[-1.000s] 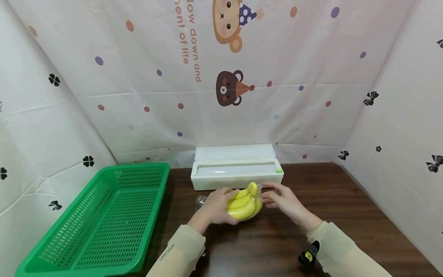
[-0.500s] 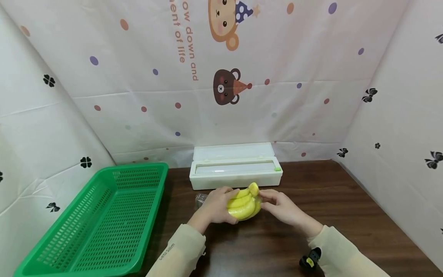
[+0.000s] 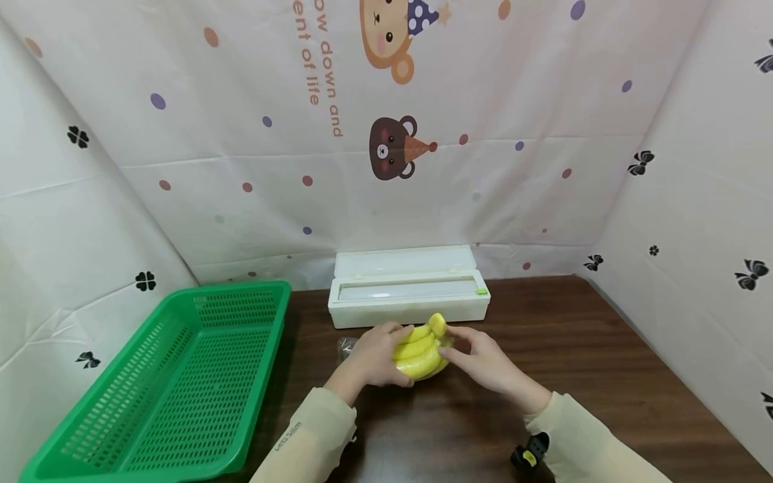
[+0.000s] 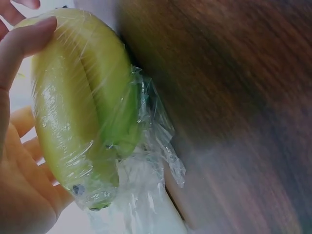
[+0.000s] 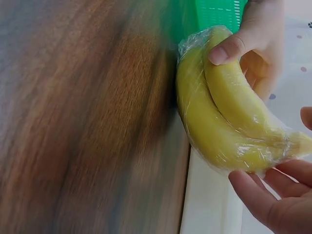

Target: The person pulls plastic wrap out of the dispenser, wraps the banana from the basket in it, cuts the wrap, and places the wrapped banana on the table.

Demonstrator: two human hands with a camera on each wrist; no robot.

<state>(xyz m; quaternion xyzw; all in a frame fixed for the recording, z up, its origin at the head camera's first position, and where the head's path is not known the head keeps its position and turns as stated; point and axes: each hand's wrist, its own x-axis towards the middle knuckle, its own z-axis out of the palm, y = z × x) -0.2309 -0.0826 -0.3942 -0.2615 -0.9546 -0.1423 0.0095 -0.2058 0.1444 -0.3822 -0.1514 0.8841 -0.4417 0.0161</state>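
A bunch of yellow bananas [image 3: 417, 355], wrapped in clear plastic film, is held up over the brown table. My left hand [image 3: 376, 355] grips its left end, thumb on the near side and fingers behind. In the left wrist view, loose film [image 4: 151, 126] hangs crumpled beside the banana tips. At the stem end my right hand [image 3: 486, 362] holds the bunch between thumb and fingers. The right wrist view has its thumb [image 5: 251, 192] right at the wrapped surface, with other fingers round the stem side.
A white film dispenser box [image 3: 410, 312] with its lid raised stands behind the hands. To the left sits a green perforated basket [image 3: 279, 335]. White printed cloth [image 3: 272, 208] hangs round the dark wooden table [image 3: 543, 335].
My right hand has come in from the right, from loosely spread fingers at the film's edge to holding the stem end. The left hand keeps its grip. The whole head view has shifted slightly.
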